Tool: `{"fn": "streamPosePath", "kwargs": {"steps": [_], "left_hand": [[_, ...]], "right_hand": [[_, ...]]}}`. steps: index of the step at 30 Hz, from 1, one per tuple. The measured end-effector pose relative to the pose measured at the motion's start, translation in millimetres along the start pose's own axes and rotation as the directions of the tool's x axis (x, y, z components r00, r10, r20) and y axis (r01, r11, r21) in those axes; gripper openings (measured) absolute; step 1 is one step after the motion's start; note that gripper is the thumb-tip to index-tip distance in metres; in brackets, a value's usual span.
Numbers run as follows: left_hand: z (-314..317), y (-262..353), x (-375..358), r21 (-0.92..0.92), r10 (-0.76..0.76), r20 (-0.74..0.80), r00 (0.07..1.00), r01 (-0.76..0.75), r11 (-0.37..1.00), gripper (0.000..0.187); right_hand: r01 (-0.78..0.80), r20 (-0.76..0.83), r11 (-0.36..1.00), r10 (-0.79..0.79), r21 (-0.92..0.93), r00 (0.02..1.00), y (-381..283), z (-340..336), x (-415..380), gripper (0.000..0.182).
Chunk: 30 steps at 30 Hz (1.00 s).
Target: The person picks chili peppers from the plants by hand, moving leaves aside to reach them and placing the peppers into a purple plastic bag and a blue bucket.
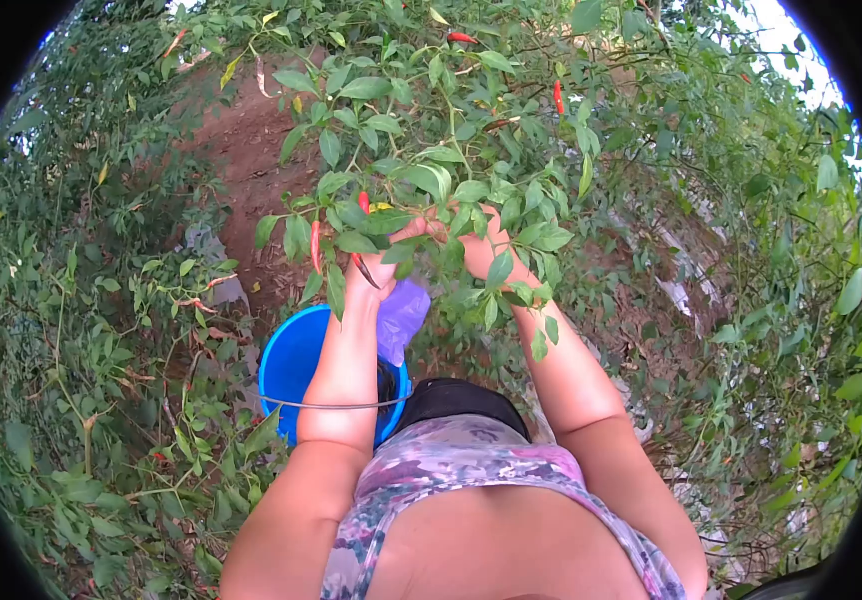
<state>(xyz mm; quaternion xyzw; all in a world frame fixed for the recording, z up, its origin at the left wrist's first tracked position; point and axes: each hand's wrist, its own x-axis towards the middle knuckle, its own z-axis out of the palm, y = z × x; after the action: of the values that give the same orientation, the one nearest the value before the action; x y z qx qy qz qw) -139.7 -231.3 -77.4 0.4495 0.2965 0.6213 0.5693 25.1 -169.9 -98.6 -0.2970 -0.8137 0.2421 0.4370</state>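
Both hands reach into a chili pepper plant [431, 180], where leaves cover most of the fingers. My left hand [409, 232] is beside several red chilies, among them one long red chili [316, 247] and a dark-tipped chili [363, 270] in front of its wrist. A purple plastic bag [403, 320] hangs just below that hand; whether the fingers hold it is hidden. Close by on the right, my right hand [479, 240] is among the leaves, its fingertips out of sight. What either hand grips cannot be made out.
A blue bucket [286, 365] is under my left forearm, its wire handle [326, 405] crossing the arm. Dense chili plants stand on both sides. Bare brown soil [251, 140] runs ahead on the left. More red chilies hang higher up, such as one red chili [558, 97].
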Motion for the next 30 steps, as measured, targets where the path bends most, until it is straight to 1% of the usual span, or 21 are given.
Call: {"fn": "streamPosePath", "kwargs": {"steps": [1, 2, 5, 6, 7, 8, 9, 10, 11, 12, 13, 15, 16, 17, 19, 22, 24, 26, 27, 28, 30], "left_hand": [[2.3, 1.7, -1.4, -0.021, -0.005, -0.009, 1.000, 0.005, 1.000, 0.018], [3.8, 4.2, -2.9, -0.047, -0.035, -0.003, 0.999, 0.034, 0.998, 0.019], [-17.5, -15.6, 6.7, -0.049, -0.115, -0.008, 0.993, 0.115, 0.992, 0.020], [-9.8, -12.5, 5.4, -0.128, -0.088, -0.076, 0.993, 0.078, 0.989, 0.016], [-10.2, -12.2, 4.9, -0.126, -0.085, -0.071, 0.994, 0.076, 0.989, 0.016], [-12.1, -11.6, 4.3, -0.123, -0.085, -0.060, 0.995, 0.077, 0.989, 0.016], [-13.1, -10.3, 3.7, -0.120, -0.083, -0.050, 0.995, 0.076, 0.990, 0.016], [-13.2, -8.9, 2.8, -0.118, -0.079, -0.047, 0.996, 0.073, 0.990, 0.016], [-12.7, -7.2, 2.1, -0.118, -0.074, -0.051, 0.996, 0.067, 0.991, 0.015], [-12.2, -5.5, 2.0, -0.119, -0.068, -0.054, 0.996, 0.061, 0.991, 0.014], [-13.8, -7.0, 2.9, -0.117, -0.064, -0.050, 0.997, 0.058, 0.991, 0.014], [-15.5, -9.2, 4.6, -0.099, -0.065, -0.130, 0.989, 0.053, 0.994, 0.013], [-14.4, -7.6, 3.3, -0.097, -0.063, -0.128, 0.990, 0.051, 0.994, 0.013], [-13.2, -5.7, 1.2, -0.154, -0.106, -0.135, 0.985, 0.085, 0.984, 0.015], [-10.6, -3.1, -1.0, -0.207, -0.147, -0.139, 0.979, 0.116, 0.971, 0.016], [-14.3, -6.8, 0.2, -0.214, -0.127, -0.204, 0.971, 0.083, 0.973, 0.019], [-24.2, -12.2, 3.4, -0.294, -0.141, -0.108, 0.984, 0.104, 0.950, 0.021], [-29.7, -17.5, 5.6, -0.338, -0.124, -0.085, 0.989, 0.088, 0.937, 0.024], [-31.9, -20.5, 6.5, -0.381, -0.108, -0.062, 0.992, 0.077, 0.921, 0.029], [-40.0, -26.0, 9.2, -0.381, -0.109, -0.061, 0.992, 0.078, 0.921, 0.029], [-51.8, -30.5, 12.6, -0.345, -0.178, -0.016, 0.984, 0.161, 0.925, 0.029]], "right_hand": [[0.148, -0.019, 0.977, -0.152, -0.151, 0.988, -1.7, 0.9, 4.1, 0.020], [0.241, -0.054, 0.952, -0.255, -0.189, 0.965, -4.7, -3.2, -3.1, 0.021], [0.370, 0.007, 0.927, -0.371, 0.052, 0.929, -35.6, -23.4, -2.2, 0.028], [0.160, -0.011, 0.980, -0.160, 0.117, 0.987, -35.6, -25.1, -3.0, 0.028], [-0.186, 0.066, 0.924, 0.174, 0.335, 0.983, -33.9, -30.1, 4.2, 0.027], [-0.480, 0.136, 0.704, 0.487, 0.524, 0.863, -33.1, -35.4, 11.7, 0.026], [-0.475, 0.132, 0.707, 0.483, 0.525, 0.866, -38.5, -41.1, 17.6, 0.026], [-0.351, 0.041, 0.551, 0.496, 0.757, 0.867, -41.6, -45.8, 21.1, 0.025], [-0.176, -0.042, 0.357, 0.526, 0.917, 0.849, -46.1, -50.6, 25.3, 0.023], [-0.178, -0.183, 0.623, 0.470, 0.762, 0.864, -55.8, -54.1, 32.9, 0.022], [-0.172, -0.187, 0.625, 0.466, 0.761, 0.865, -59.0, -58.5, 39.1, 0.022], [-0.201, -0.138, 0.754, 0.360, 0.626, 0.923, -65.4, -66.7, 51.0, 0.028], [-0.191, -0.164, 0.696, 0.410, 0.692, 0.898, -76.6, -66.7, 58.1, 0.020], [-0.188, -0.166, 0.696, 0.408, 0.693, 0.898, -77.9, -68.5, 62.0, 0.020], [-0.263, 0.022, 0.697, 0.335, 0.667, 0.942, -78.8, -70.7, 68.6, 0.016], [-0.214, -0.019, 0.694, 0.312, 0.687, 0.950, -77.0, -63.4, 72.3, 0.015], [-0.190, -0.039, 0.692, 0.302, 0.697, 0.953, -72.7, -58.1, 72.8, 0.015], [-0.177, -0.131, 0.774, 0.317, 0.608, 0.939, -67.9, -53.9, 71.8, 0.017], [-0.177, -0.131, 0.773, 0.318, 0.609, 0.939, -68.3, -53.4, 70.5, 0.017], [-0.202, -0.132, 0.782, 0.340, 0.590, 0.931, -68.8, -52.7, 69.4, 0.017], [-0.227, -0.136, 0.788, 0.364, 0.572, 0.922, -68.6, -52.1, 68.4, 0.018]]}}
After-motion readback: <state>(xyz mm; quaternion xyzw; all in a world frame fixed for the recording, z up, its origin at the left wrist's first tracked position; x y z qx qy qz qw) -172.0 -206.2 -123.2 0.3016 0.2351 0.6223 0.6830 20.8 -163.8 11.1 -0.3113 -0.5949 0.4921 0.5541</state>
